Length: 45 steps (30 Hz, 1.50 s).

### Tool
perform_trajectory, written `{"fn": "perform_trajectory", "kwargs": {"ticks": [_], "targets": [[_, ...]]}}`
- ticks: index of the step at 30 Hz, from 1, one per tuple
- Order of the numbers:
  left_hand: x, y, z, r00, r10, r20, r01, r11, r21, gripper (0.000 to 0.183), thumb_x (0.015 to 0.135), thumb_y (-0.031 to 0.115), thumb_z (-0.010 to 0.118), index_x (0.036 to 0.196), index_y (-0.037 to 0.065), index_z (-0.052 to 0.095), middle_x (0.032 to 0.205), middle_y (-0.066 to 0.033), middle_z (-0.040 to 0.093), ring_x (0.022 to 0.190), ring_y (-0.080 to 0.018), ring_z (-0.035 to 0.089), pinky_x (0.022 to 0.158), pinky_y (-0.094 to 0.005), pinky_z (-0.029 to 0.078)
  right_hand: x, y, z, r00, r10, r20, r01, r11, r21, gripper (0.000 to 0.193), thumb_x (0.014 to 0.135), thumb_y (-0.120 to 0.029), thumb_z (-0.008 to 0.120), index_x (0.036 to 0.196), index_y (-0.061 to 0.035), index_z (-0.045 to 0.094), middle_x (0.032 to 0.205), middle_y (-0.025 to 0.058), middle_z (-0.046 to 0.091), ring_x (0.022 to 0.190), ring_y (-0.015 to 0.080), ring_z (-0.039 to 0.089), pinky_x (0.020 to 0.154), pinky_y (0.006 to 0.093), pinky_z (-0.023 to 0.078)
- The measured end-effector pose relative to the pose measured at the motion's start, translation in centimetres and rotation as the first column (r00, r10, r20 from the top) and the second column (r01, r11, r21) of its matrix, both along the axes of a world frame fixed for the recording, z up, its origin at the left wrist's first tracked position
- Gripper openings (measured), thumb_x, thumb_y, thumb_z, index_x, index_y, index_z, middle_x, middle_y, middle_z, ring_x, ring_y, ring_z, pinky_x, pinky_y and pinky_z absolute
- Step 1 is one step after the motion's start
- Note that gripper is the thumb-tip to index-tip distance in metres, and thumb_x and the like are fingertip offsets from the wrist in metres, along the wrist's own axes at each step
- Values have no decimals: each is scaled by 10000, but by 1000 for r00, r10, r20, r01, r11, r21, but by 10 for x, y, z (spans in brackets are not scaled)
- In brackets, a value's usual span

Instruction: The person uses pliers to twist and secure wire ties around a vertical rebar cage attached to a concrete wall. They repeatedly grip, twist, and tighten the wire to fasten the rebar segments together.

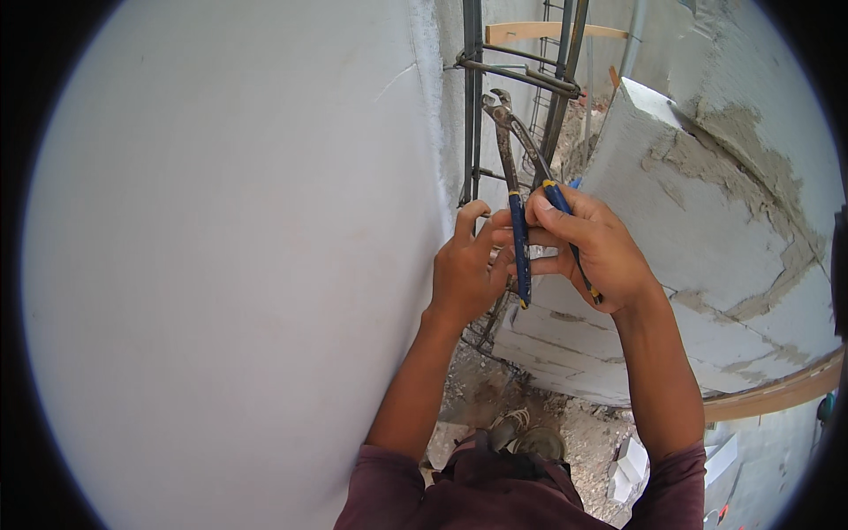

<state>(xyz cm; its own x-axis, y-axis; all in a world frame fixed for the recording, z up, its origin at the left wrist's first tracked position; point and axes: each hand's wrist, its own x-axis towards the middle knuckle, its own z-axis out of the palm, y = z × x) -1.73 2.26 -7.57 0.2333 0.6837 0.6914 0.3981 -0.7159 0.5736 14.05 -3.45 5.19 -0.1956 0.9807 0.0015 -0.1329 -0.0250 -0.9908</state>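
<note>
My right hand grips a pair of blue-handled water pump pliers with yellow trim and worn metal jaws. Their handles are spread and the jaws point up, in front of the rebar column. Fingers of the right hand pass behind the left handle. Close beside that handle is my left hand, its fingers bent and its fingertips near or against the handle. Whether something thin is pinched in them is too small to tell.
A smooth pale wall fills the left side. To the right stands a block wall with smeared mortar. A wooden strip crosses behind the rebar. Below, rubble and a broken white block lie around my shoes.
</note>
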Motion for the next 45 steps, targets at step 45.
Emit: {"fn": "perform_trajectory", "kwargs": {"ticks": [45], "targets": [[-1,-6,3,1000,0,-7,0,998,-63,382,920,182,707,1279,118,596,1291,-105,505,740,-276,693,630,-407,562,-28,10,14,457,-492,741,188,868,460,220,990,-146,544,964,69,580,805,222,619,749,396,615,746,465,494]]}}
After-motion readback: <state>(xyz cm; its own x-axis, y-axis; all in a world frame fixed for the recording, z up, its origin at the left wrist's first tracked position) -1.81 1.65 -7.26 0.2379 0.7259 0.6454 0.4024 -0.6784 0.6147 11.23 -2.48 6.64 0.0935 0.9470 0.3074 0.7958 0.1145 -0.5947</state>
